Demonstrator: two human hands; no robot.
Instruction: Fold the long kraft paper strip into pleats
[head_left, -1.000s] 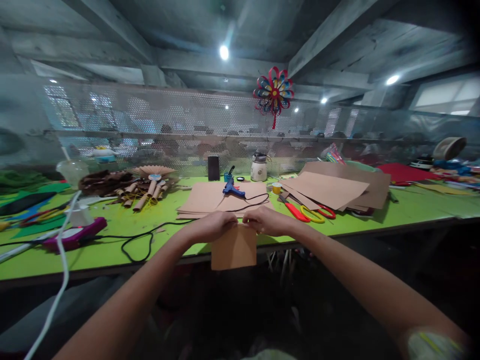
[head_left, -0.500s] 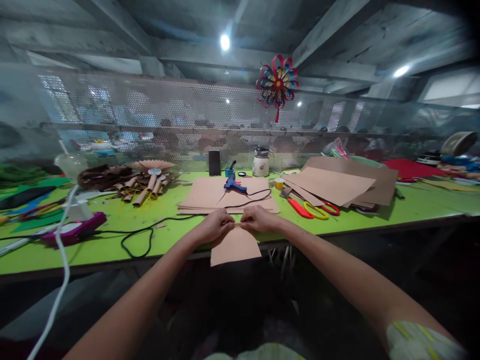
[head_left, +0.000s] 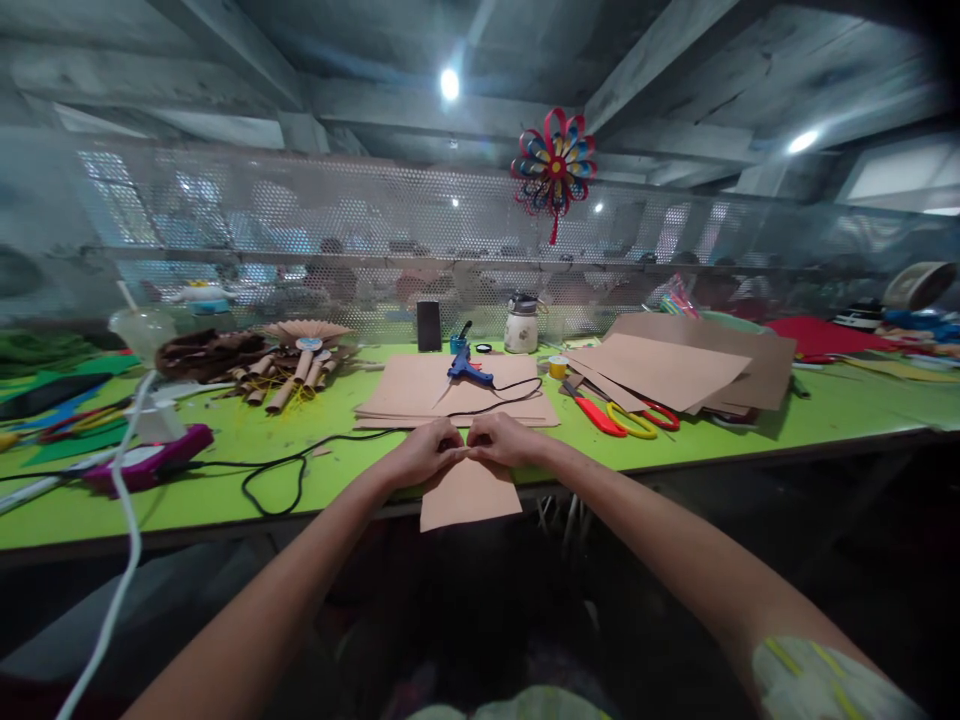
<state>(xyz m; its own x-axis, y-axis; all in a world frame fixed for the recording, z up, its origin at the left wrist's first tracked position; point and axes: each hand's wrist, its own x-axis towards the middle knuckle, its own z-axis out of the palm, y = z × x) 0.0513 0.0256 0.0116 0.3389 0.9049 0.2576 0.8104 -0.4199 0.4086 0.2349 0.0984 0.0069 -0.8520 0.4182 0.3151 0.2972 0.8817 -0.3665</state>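
Observation:
A piece of brown kraft paper (head_left: 470,494) hangs over the near edge of the green table, its top edge pinched by both hands. My left hand (head_left: 431,450) is closed on the upper left part, fingertips pressed to the paper. Close beside it, my right hand (head_left: 502,440) pinches the same edge, the two sets of fingertips nearly meeting. The fingers hide most of that edge. Just beyond the hands, a blue glue gun (head_left: 470,370) rests on a stack of brown paper sheets (head_left: 397,385), its black cord trailing over them.
Scissors with red and yellow handles (head_left: 631,420) lie right of the stack, near large brown sheets (head_left: 675,370). Rolled paper tubes (head_left: 289,385) and a purple power strip (head_left: 154,462) are on the left. A phone (head_left: 429,326) and white bottle (head_left: 521,325) stand behind.
The paper has tilted from hanging upright to a flatter slant. My right hand has slid left along the edge, closer to my left hand. The camera view shifted slightly.

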